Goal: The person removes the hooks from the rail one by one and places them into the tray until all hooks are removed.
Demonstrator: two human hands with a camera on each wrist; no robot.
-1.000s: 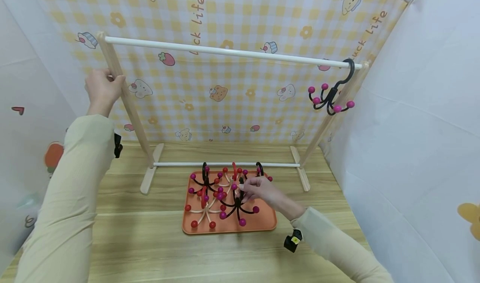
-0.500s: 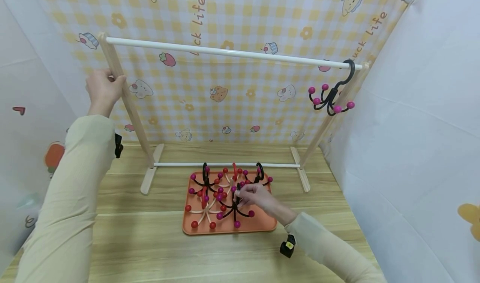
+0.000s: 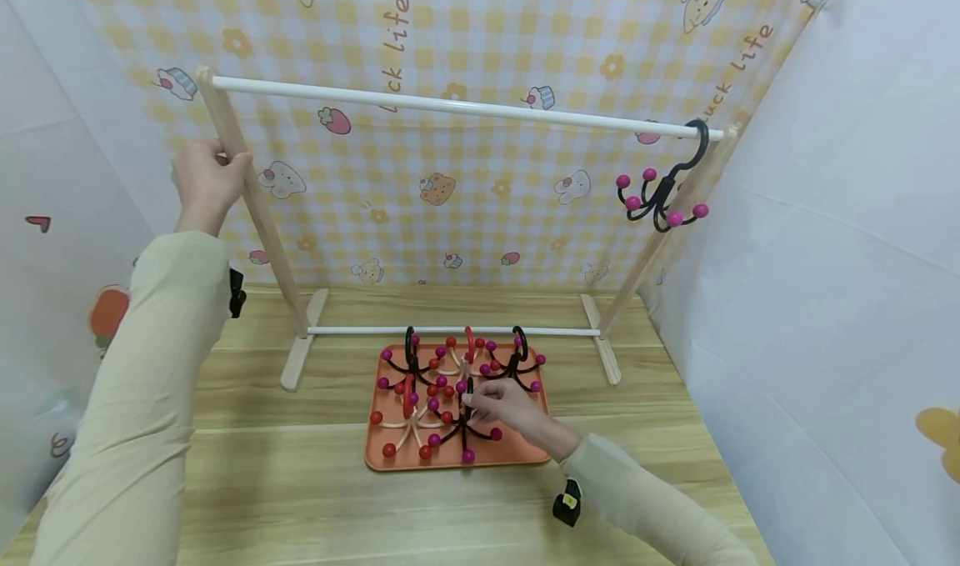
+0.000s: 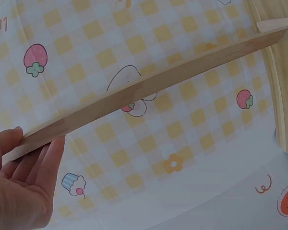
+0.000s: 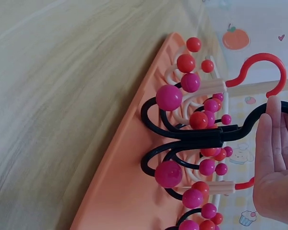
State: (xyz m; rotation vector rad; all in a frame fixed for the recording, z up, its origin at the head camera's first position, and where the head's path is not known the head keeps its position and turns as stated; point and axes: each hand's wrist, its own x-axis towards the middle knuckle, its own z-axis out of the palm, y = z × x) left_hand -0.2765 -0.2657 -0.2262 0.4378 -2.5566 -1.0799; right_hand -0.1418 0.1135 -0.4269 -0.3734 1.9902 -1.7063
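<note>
My left hand (image 3: 206, 181) grips the left wooden post (image 3: 266, 228) of a hanging rack near its top; in the left wrist view the thumb (image 4: 12, 138) lies on one side and the fingers on the other. Over the front of the orange tray (image 3: 517, 449), my right hand (image 3: 513, 406) pinches the hook of a black multi-arm hanger (image 5: 201, 138) with magenta ball tips. This hanger stands upright, hook up, its arms close over the tray. Beside it is a cream hanger (image 3: 412, 420) with a red hook and red balls.
Behind these on the tray are two more black hangers (image 3: 513, 364) and a cream one with a red hook (image 3: 469, 345). Another black hanger (image 3: 663, 191) hangs from the right end of the white top rail (image 3: 450, 103). A white lower bar (image 3: 352, 330) runs behind the tray.
My right hand has shifted the black hanger left and slightly toward me over the tray, uncovering the back right hanger. The left hand stays on the post.
</note>
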